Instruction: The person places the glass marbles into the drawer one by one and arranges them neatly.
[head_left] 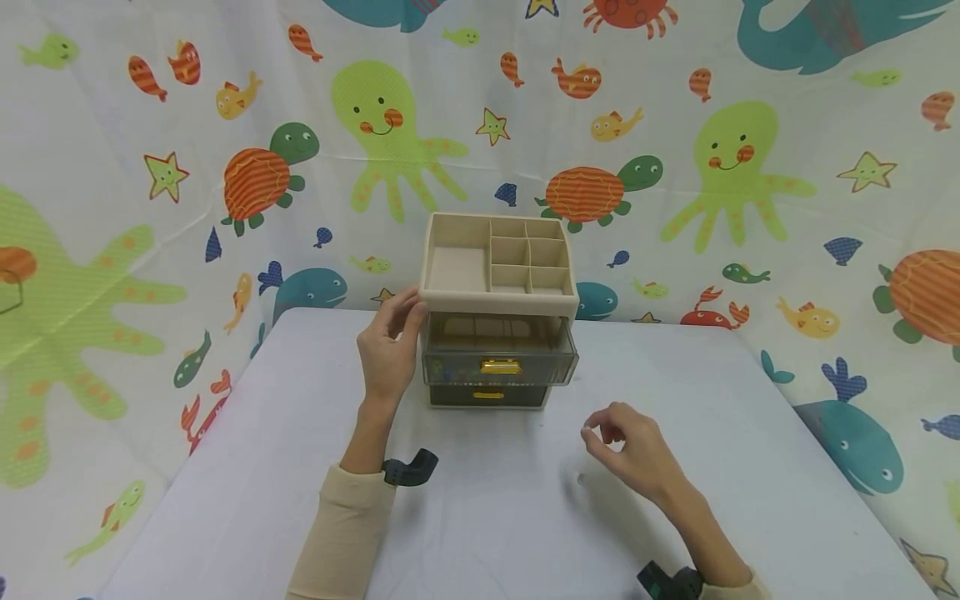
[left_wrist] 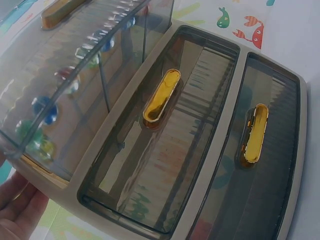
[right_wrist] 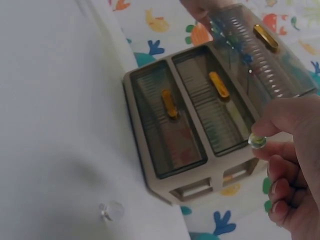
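My left hand (head_left: 393, 342) touches the left side of a cream drawer organizer (head_left: 498, 302); its fingers (left_wrist: 20, 205) show beside the case in the left wrist view. The organizer's upper clear drawer (head_left: 461, 367) is pulled out. Several coloured glass marbles (left_wrist: 46, 110) lie in it. To the right and in front of the organizer, my right hand (head_left: 630, 446) is raised above the table. Its thumb and forefinger pinch a clear marble (right_wrist: 257, 141) with a yellow-green tint, and the other fingers curl below.
Clear glass marble-like pieces (right_wrist: 114, 211) lie on the white table (head_left: 480, 517) below the right hand. The lower drawer (head_left: 450, 396) is closed. An open tray with compartments (head_left: 459, 268) tops the organizer. Behind hangs a cloth (head_left: 480, 179) printed with sea animals.
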